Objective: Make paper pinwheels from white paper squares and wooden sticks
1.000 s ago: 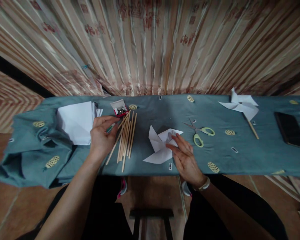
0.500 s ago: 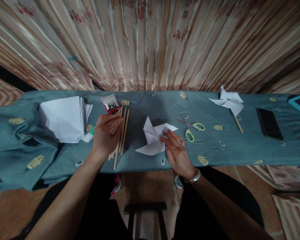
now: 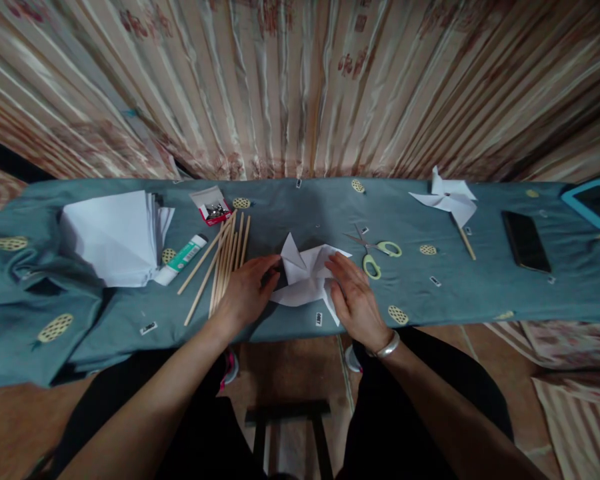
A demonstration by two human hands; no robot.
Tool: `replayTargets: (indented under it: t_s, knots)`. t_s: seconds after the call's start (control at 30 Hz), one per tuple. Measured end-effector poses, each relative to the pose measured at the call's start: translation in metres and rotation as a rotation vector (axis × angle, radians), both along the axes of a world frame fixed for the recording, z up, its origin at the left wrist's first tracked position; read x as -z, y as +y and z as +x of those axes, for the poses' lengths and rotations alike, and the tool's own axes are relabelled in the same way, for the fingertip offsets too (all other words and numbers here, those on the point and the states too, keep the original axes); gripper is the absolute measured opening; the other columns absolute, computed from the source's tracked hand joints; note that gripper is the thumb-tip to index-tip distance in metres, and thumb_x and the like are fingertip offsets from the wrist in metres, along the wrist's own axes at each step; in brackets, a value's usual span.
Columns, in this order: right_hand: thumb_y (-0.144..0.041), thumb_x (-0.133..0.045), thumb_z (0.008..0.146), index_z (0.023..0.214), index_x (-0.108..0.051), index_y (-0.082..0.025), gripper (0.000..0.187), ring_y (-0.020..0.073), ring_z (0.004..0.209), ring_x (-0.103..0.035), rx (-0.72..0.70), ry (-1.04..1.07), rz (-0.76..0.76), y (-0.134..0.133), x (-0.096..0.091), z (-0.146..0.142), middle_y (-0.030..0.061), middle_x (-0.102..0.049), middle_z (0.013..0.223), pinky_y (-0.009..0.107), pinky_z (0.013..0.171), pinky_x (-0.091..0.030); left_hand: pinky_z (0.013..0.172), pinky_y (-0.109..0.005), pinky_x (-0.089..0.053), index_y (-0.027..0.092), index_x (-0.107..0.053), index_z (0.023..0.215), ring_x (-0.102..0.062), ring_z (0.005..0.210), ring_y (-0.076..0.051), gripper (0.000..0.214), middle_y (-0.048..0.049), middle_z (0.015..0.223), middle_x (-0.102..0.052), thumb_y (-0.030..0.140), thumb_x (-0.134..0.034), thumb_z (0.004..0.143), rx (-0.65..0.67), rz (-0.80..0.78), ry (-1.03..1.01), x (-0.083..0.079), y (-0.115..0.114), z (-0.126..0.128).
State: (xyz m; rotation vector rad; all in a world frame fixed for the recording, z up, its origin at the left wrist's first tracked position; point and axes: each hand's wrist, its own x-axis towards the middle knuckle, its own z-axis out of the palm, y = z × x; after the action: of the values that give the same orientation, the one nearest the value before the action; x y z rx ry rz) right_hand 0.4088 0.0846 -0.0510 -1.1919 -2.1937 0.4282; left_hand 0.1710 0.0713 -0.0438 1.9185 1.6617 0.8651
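Note:
A folded white paper pinwheel [image 3: 304, 272] without a stick lies in the middle of the cloth, its blades raised. My left hand [image 3: 247, 290] is at its left edge, thumb and fingers apart, holding nothing; whether the fingertips touch the paper I cannot tell. On the right side, my right hand [image 3: 355, 293] rests its outstretched fingers against a blade. Several thin wooden sticks [image 3: 229, 260] lie left of the pinwheel, partly hidden behind my left hand. Green-handled scissors [image 3: 375, 251] lie with blades parted just beyond my right hand.
At the left are a stack of white paper [image 3: 111, 237], a glue stick [image 3: 181, 260] and an open box of small metal pins [image 3: 214, 207]. A finished pinwheel on a stick [image 3: 450, 197], a phone [image 3: 525, 241] and a blue-framed device [image 3: 593, 203] lie at the right. A curtain [image 3: 300, 87] hangs behind.
My left hand has moved right, from over the sticks to the pinwheel's left edge. Some sticks now lie fanned out leftward. My right hand stays by the pinwheel. The view has shifted slightly.

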Motion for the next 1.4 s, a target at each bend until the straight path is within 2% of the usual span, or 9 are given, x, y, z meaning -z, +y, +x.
replayTargets:
  t_s: [0.23, 0.43, 0.6, 0.77, 0.9, 1.03, 1.13, 1.27, 1.4]
  knots:
    - [-0.034, -0.047, 0.097, 0.139, -0.049, -0.014, 0.047, 0.0295, 0.125, -0.059, 0.136, 0.02, -0.043, 0.006, -0.006, 0.004, 0.0172, -0.062, 0.134, 0.05, 0.106, -0.049, 0.084, -0.04, -0.057, 0.018, -0.046, 0.139, -0.072, 0.089, -0.021, 0.056, -0.0099, 0.107, -0.074, 0.027, -0.057, 0.085, -0.034, -0.17, -0.326, 0.0, 0.003, 0.009]
    - [-0.041, -0.053, 0.094, 0.14, -0.049, -0.019, 0.051, 0.0252, 0.096, -0.071, 0.188, 0.167, -0.236, 0.007, -0.011, 0.003, 0.0126, -0.071, 0.118, 0.041, 0.086, -0.059, 0.086, -0.04, -0.055, 0.018, -0.031, 0.148, -0.072, 0.092, -0.021, 0.079, -0.0097, 0.104, -0.074, 0.033, -0.066, 0.079, -0.087, -0.302, -0.632, 0.001, 0.005, 0.017]
    - [-0.042, -0.062, 0.088, 0.137, -0.05, -0.023, 0.054, 0.0222, 0.094, -0.072, 0.199, 0.457, -0.423, 0.011, 0.001, 0.001, 0.014, -0.066, 0.129, 0.039, 0.081, -0.061, 0.079, -0.033, -0.053, 0.018, -0.021, 0.152, -0.071, 0.084, -0.018, 0.095, -0.0041, 0.093, -0.074, 0.031, -0.073, 0.073, -0.148, -0.418, -0.895, 0.002, 0.007, 0.022]
    - [-0.041, -0.067, 0.083, 0.131, -0.054, -0.027, 0.052, 0.0223, 0.095, -0.072, 0.168, 0.657, -0.489, 0.016, 0.015, 0.001, 0.0113, -0.07, 0.122, 0.038, 0.079, -0.061, 0.077, -0.033, -0.052, 0.02, -0.023, 0.151, -0.07, 0.083, -0.019, 0.099, -0.0042, 0.092, -0.075, 0.027, -0.079, 0.069, -0.148, -0.476, -1.07, 0.002, 0.007, 0.025]
    - [-0.043, -0.066, 0.084, 0.131, -0.054, -0.026, 0.051, 0.0225, 0.104, -0.07, 0.136, 0.67, -0.483, 0.018, 0.019, 0.001, 0.0112, -0.069, 0.122, 0.039, 0.085, -0.06, 0.082, -0.035, -0.052, 0.019, -0.027, 0.15, -0.07, 0.089, -0.022, 0.101, -0.005, 0.095, -0.075, 0.026, -0.082, 0.066, -0.165, -0.498, -1.098, 0.0, 0.007, 0.026]
    - [-0.041, -0.065, 0.086, 0.133, -0.053, -0.024, 0.051, 0.0237, 0.11, -0.069, 0.142, 0.615, -0.418, 0.018, 0.018, -0.001, 0.013, -0.066, 0.127, 0.043, 0.093, -0.059, 0.084, -0.035, -0.052, 0.018, -0.023, 0.151, -0.07, 0.09, -0.022, 0.106, -0.0043, 0.095, -0.074, 0.025, -0.083, 0.064, -0.156, -0.498, -1.116, 0.001, 0.009, 0.027]
    - [-0.036, -0.065, 0.086, 0.133, -0.053, -0.021, 0.05, 0.0252, 0.115, -0.066, 0.167, 0.558, -0.383, 0.018, 0.015, -0.003, 0.0139, -0.065, 0.129, 0.045, 0.098, -0.056, 0.086, -0.036, -0.052, 0.02, -0.027, 0.149, -0.07, 0.092, -0.022, 0.101, -0.0044, 0.096, -0.074, 0.025, -0.081, 0.065, -0.139, -0.468, -1.103, 0.002, 0.01, 0.028]
    - [-0.033, -0.061, 0.089, 0.134, -0.053, -0.02, 0.048, 0.0265, 0.119, -0.063, 0.177, 0.454, -0.35, 0.016, 0.01, -0.003, 0.0138, -0.064, 0.131, 0.049, 0.105, -0.05, 0.089, -0.039, -0.053, 0.019, -0.036, 0.145, -0.069, 0.096, -0.023, 0.085, -0.006, 0.098, -0.074, 0.026, -0.076, 0.07, -0.113, -0.407, -0.983, -0.001, 0.008, 0.025]
    - [-0.035, -0.059, 0.09, 0.131, -0.057, -0.019, 0.044, 0.0296, 0.122, -0.061, 0.191, 0.306, -0.251, 0.016, 0.005, -0.002, 0.0146, -0.064, 0.132, 0.052, 0.106, -0.048, 0.087, -0.039, -0.055, 0.017, -0.052, 0.133, -0.07, 0.094, -0.021, 0.061, -0.008, 0.103, -0.072, 0.03, -0.069, 0.076, -0.099, -0.28, -0.721, -0.005, 0.009, 0.009]
